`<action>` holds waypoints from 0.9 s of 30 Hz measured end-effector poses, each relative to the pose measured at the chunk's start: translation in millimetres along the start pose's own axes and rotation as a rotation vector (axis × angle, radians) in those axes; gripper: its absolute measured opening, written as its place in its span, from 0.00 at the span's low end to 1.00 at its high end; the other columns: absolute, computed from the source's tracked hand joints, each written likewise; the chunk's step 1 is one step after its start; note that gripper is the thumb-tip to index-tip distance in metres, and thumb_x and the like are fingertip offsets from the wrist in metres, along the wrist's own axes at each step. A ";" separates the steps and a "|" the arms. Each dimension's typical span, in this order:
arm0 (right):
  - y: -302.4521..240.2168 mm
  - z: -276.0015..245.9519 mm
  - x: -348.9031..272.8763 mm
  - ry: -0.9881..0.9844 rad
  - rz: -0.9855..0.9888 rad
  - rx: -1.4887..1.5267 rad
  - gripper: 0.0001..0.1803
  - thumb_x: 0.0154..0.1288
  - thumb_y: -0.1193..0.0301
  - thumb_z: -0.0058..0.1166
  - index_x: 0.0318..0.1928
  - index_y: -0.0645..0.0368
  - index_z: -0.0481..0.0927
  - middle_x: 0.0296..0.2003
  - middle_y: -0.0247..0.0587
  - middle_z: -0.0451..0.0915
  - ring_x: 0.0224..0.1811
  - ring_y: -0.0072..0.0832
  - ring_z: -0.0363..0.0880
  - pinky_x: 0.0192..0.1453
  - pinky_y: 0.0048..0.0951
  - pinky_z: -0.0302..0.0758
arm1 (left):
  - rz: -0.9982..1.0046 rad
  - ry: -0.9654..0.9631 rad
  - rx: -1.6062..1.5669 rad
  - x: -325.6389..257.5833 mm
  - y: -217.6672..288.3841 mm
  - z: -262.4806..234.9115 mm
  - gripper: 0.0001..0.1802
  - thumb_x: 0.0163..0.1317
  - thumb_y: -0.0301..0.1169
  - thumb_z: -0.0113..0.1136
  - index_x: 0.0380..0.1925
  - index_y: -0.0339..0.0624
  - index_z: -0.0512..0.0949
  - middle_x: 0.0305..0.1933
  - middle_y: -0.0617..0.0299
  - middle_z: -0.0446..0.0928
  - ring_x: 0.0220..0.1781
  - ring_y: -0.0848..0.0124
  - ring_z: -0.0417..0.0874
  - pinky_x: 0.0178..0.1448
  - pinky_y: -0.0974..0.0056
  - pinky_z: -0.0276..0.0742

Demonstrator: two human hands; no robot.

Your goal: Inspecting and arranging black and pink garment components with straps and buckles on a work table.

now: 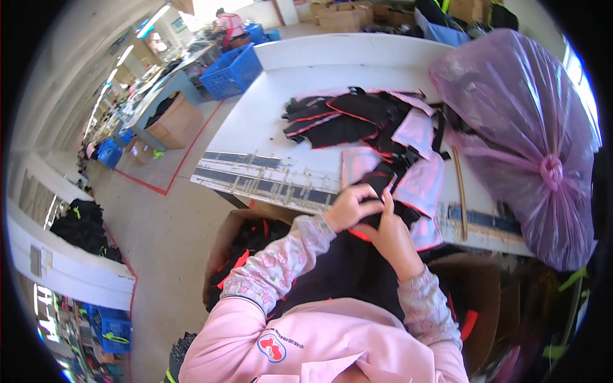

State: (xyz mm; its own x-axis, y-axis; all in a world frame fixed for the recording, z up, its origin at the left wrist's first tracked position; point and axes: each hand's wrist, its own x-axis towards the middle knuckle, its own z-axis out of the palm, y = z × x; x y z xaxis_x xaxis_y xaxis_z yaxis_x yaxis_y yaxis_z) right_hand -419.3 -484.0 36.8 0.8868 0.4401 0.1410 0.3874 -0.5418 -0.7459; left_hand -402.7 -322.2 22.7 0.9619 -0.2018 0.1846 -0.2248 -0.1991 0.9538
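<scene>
At the table's near edge, both my hands are closed on a black fabric piece point(382, 177) with red-orange edging. My left hand point(350, 207) pinches it from the left. My right hand point(394, 237) grips it from the right, thumb pointing up; its lower fingers are partly hidden. Pink-and-grey fabric panels point(424, 182) lie beneath and beside the hands, one hanging near the edge. Farther back rests a loose pile of black fabric pieces point(345, 126) with red trim and short black straps.
A large tied purple plastic bag point(511, 108) fills the table's right side, beside a thin wooden stick point(460, 191). Under the near edge stand cardboard boxes point(217, 246) holding black and red pieces. A blue crate point(231, 71) stands beyond the white table point(255, 127); a person point(230, 27) works farther off.
</scene>
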 end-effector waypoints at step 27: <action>20.4 -66.7 -123.1 -0.245 -0.097 0.484 0.10 0.61 0.70 0.56 0.29 0.65 0.76 0.18 0.41 0.74 0.17 0.32 0.73 0.23 0.29 0.70 | 0.250 0.449 -0.014 65.6 34.5 -143.7 0.12 0.63 0.35 0.58 0.28 0.37 0.77 0.25 0.67 0.73 0.30 0.78 0.70 0.38 0.73 0.68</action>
State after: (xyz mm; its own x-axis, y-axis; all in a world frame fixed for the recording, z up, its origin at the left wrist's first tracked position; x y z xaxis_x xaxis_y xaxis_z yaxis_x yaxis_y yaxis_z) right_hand -503.7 -597.0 47.6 0.7458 0.6567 0.1118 0.2533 -0.1243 -0.9594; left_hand -325.0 -204.5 101.7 0.8516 0.1909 0.4882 -0.4574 -0.1842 0.8700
